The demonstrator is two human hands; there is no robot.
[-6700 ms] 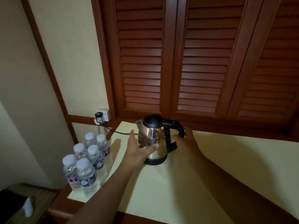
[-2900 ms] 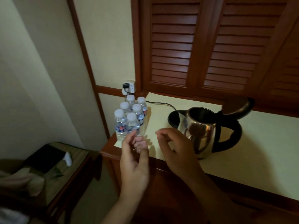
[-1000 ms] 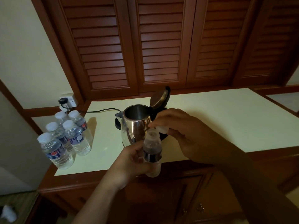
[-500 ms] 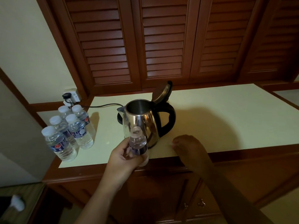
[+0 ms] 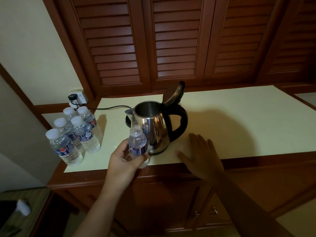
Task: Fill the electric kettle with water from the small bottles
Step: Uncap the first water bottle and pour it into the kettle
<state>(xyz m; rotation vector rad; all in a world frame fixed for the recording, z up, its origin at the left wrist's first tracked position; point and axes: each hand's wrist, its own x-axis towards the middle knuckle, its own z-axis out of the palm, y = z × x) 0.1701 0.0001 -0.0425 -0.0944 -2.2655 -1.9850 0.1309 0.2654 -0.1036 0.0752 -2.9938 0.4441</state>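
Bottle uncapped, gripped by left hand; right hand flat, fingers straight.

bottles left of kettle, on counter

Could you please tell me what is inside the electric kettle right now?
The kettle, lid raised, shows only bare steel inner wall; no water visible. Its bottom is hidden by the near wall.

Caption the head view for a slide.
Left hand holds an uncapped bottle before the open kettle; right hand open at the counter.
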